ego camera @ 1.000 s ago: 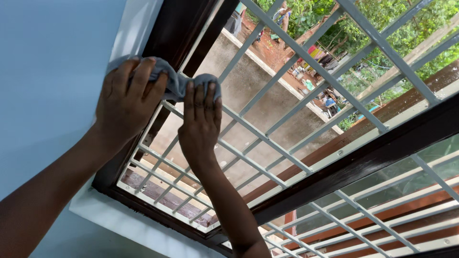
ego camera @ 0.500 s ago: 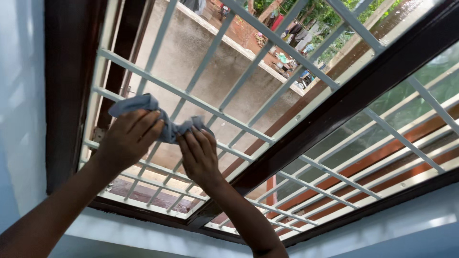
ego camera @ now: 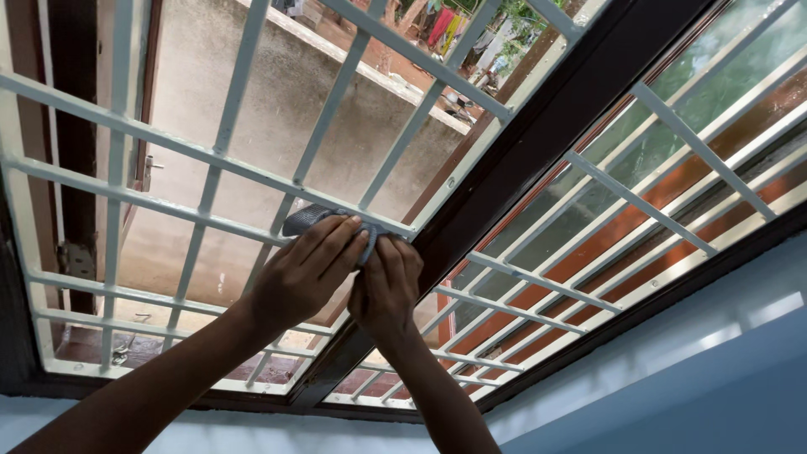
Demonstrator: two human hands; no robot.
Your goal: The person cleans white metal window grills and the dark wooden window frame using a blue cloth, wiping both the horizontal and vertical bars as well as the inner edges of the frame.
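Note:
Both my hands press a grey-blue cloth (ego camera: 304,219) against a horizontal bar of the white metal window grille (ego camera: 210,155). My left hand (ego camera: 304,271) lies over the cloth's left part, fingers curled on it. My right hand (ego camera: 388,284) grips its right end, close to the dark brown centre post of the window frame (ego camera: 538,143). Most of the cloth is hidden under my fingers; only its upper left edge shows.
A second grille panel (ego camera: 622,210) runs to the right of the post. A pale blue wall (ego camera: 689,378) lies below the frame. A hinge (ego camera: 77,261) sits on the left frame. Outside are a concrete wall, hanging clothes and green foliage.
My hands and the cloth have slid right along the bar, from the left frame side to the centre post, and come closer together. The cloth is more bunched. The view has shifted too.

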